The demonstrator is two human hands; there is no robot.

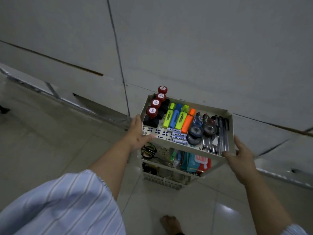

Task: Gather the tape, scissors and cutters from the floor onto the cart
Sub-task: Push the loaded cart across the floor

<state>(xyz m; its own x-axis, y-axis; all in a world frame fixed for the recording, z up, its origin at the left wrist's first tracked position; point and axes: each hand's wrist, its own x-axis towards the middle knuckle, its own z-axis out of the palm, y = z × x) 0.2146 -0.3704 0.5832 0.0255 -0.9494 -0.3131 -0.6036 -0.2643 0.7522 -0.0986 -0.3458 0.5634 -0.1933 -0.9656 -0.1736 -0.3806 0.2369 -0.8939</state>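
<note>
A white tiered cart (184,147) stands on the tiled floor against grey cabinet doors. My left hand (138,133) grips the front left corner of its top tray, and my right hand (240,155) grips the front right corner. The top tray holds red-topped stamps (155,106), several highlighters (179,117), batteries (178,137), tape rolls (196,132) and pens (221,134). On the middle shelf lie scissors (149,150) with dark handles at the left, with a green cutter (172,156) and pouches beside them.
Grey cabinet doors (186,48) rise right behind the cart. A metal floor rail (84,106) runs along their base to the left and right. My bare foot (171,223) stands on the glossy tiles in front of the cart.
</note>
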